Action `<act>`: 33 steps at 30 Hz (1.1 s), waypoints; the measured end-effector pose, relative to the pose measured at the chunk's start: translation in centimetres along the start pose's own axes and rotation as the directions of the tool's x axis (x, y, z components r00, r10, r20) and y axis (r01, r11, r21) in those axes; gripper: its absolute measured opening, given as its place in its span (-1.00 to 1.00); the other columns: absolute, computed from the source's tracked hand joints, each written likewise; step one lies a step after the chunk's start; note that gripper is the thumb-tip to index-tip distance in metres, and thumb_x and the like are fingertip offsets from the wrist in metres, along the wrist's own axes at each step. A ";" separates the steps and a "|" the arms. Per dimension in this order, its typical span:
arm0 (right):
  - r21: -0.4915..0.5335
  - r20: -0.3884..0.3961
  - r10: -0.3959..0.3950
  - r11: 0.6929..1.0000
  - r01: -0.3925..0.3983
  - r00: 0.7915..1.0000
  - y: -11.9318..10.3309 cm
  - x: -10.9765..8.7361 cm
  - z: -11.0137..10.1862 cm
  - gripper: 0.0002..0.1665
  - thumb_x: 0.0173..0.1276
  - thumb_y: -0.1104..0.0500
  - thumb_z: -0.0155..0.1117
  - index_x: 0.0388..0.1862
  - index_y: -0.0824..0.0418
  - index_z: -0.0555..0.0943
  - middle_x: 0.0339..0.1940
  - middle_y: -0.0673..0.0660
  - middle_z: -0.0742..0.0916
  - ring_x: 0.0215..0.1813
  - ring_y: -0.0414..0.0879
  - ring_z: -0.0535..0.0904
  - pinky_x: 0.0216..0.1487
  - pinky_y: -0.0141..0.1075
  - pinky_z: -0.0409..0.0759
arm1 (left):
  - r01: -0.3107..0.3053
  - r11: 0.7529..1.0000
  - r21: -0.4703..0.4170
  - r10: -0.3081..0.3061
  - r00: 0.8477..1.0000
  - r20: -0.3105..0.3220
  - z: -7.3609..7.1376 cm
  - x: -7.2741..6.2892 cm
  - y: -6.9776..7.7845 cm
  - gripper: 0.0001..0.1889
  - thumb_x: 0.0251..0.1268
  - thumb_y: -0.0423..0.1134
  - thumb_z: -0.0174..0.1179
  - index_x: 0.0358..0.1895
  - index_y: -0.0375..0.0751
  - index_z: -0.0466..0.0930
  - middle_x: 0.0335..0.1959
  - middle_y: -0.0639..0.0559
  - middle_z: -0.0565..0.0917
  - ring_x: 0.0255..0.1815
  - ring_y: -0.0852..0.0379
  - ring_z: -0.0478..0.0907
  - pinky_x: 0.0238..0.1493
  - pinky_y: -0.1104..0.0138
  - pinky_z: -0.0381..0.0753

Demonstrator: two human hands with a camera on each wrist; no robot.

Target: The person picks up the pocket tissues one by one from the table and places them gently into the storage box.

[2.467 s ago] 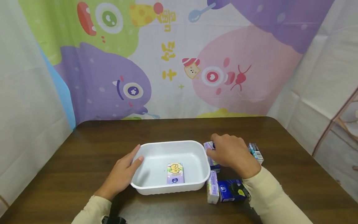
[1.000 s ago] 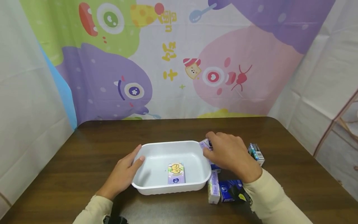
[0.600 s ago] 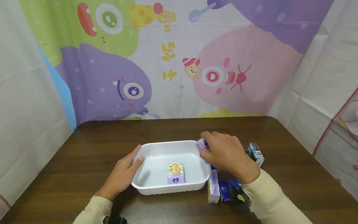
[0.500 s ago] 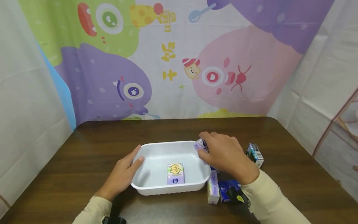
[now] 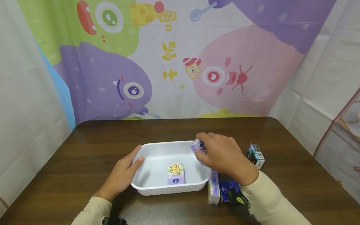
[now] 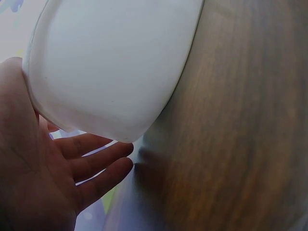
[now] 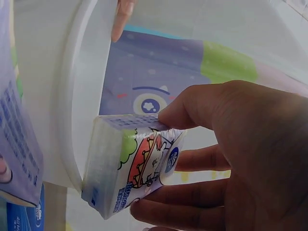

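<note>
My left hand point(image 5: 121, 175) holds the left end of a white plastic tray point(image 5: 171, 189), thumb over the rim, other fingers outside. In the left wrist view those fingers point(image 6: 98, 161) are spread along the outer wall. My right hand point(image 5: 225, 153) grips a pack of tissues point(image 5: 198, 146), purple and white, at the tray's right rim. In the right wrist view this tissue pack point(image 7: 144, 163) tilts between thumb and fingers, a cartoon on its face. Inside the tray lies another purple tissue pack point(image 5: 176, 174) with a yellow cartoon.
Just right of the tray, a purple tissue pack point(image 5: 214, 189) stands on its narrow side. Beside it lies a dark blue pack point(image 5: 229, 190), partly hidden by the right wrist's black camera point(image 5: 238, 197). Farther right is a small dark box point(image 5: 256, 155) with a barcode. A printed curtain point(image 5: 174, 93) hangs behind the brown table point(image 5: 92, 156).
My right hand has lifted the tissue pack from beside the tray and moved it left to the right rim. The left hand and the tray stay in place.
</note>
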State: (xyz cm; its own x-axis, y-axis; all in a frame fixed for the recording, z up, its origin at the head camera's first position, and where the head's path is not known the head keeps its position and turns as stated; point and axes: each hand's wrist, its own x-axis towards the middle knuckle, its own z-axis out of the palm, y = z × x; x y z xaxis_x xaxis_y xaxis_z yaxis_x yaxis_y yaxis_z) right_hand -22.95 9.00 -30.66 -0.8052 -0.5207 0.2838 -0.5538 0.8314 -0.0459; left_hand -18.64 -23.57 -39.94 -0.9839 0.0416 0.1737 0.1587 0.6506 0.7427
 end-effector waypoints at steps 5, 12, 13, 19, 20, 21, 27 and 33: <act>0.010 -0.009 -0.018 1.000 0.018 1.000 -0.1 0.1 0.1 -0.41 0.36 -0.17 0.27 0.25 0.09 0.59 -0.02 0.09 0.76 -0.09 -0.01 0.71 -0.29 -0.12 0.66 | 0.006 1.000 -0.007 -0.006 1.000 0.000 -0.1 -0.1 0.0 -0.31 0.59 0.16 -0.08 0.59 -0.13 0.13 0.51 -0.19 0.27 0.48 -0.18 0.24 0.37 -0.12 0.26; 0.022 -0.033 -0.045 0.999 0.045 0.998 -0.2 0.1 0.3 -0.41 0.36 -0.18 0.25 0.26 0.08 0.58 -0.02 0.07 0.76 -0.08 -0.04 0.71 -0.26 -0.12 0.66 | 0.003 1.000 -0.003 -0.003 1.000 -0.007 0.0 -0.1 -0.1 -0.31 0.58 0.18 -0.08 0.59 -0.13 0.14 0.50 -0.19 0.28 0.48 -0.19 0.25 0.37 -0.12 0.27; 0.025 -0.035 -0.047 0.999 0.048 0.998 -0.2 0.1 0.3 -0.41 0.36 -0.19 0.25 0.26 0.08 0.58 -0.02 0.07 0.76 -0.08 -0.04 0.71 -0.26 -0.12 0.66 | 0.001 1.000 -0.005 -0.001 1.000 -0.008 0.0 -0.1 -0.1 -0.31 0.58 0.18 -0.08 0.59 -0.13 0.14 0.50 -0.19 0.28 0.47 -0.19 0.25 0.37 -0.12 0.27; 0.032 -0.036 -0.058 0.998 0.059 0.998 -0.3 0.2 0.4 -0.45 0.36 -0.19 0.24 0.22 0.05 0.60 -0.04 0.04 0.75 -0.09 -0.07 0.70 -0.26 -0.13 0.65 | -0.004 1.000 -0.003 0.004 1.000 -0.008 -0.1 0.0 0.1 -0.32 0.59 0.15 -0.07 0.59 -0.13 0.15 0.50 -0.20 0.29 0.47 -0.19 0.25 0.37 -0.12 0.27; 0.032 -0.034 -0.062 0.998 0.063 0.998 -0.3 0.2 0.5 -0.45 0.36 -0.19 0.24 0.21 0.06 0.60 -0.05 0.04 0.75 -0.09 -0.07 0.70 -0.26 -0.13 0.65 | -0.003 1.000 -0.003 0.003 1.000 -0.007 -0.1 0.0 0.1 -0.32 0.59 0.15 -0.07 0.59 -0.13 0.14 0.50 -0.20 0.28 0.47 -0.19 0.25 0.37 -0.12 0.27; 0.033 -0.031 -0.066 0.997 0.067 0.997 -0.3 0.2 0.5 -0.46 0.37 -0.19 0.23 0.21 0.05 0.61 -0.06 0.04 0.75 -0.09 -0.07 0.70 -0.26 -0.13 0.64 | -0.002 1.000 -0.005 0.002 1.000 -0.006 -0.1 0.0 0.1 -0.32 0.59 0.15 -0.07 0.59 -0.13 0.14 0.50 -0.20 0.28 0.47 -0.19 0.25 0.37 -0.12 0.27; 0.040 -0.003 -0.081 0.996 0.081 0.997 -0.6 0.2 0.8 -0.46 0.38 -0.21 0.22 0.20 0.05 0.62 -0.08 0.02 0.75 -0.11 -0.10 0.68 -0.26 -0.15 0.64 | 0.001 1.000 -0.007 -0.001 1.000 -0.008 0.1 0.0 0.0 -0.33 0.59 0.14 -0.07 0.58 -0.14 0.15 0.50 -0.20 0.29 0.47 -0.19 0.26 0.36 -0.12 0.29; 0.035 0.008 -0.098 0.995 0.098 0.995 -0.9 0.1 1.1 -0.45 0.39 -0.22 0.22 0.20 0.05 0.63 -0.09 0.02 0.75 -0.13 -0.11 0.67 -0.27 -0.18 0.63 | -0.002 1.000 -0.009 0.002 1.000 -0.004 0.1 0.1 0.0 -0.34 0.60 0.12 -0.07 0.59 -0.13 0.14 0.50 -0.21 0.29 0.47 -0.19 0.27 0.35 -0.13 0.29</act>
State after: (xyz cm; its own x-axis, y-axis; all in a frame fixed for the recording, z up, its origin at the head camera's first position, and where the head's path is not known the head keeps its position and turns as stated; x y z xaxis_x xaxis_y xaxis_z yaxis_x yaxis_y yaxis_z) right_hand -22.77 7.95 -31.64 -0.7486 -0.6015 0.2791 -0.6370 0.7691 -0.0512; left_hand -18.70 -23.51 -39.99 -0.9832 0.0397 0.1783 0.1616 0.6438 0.7479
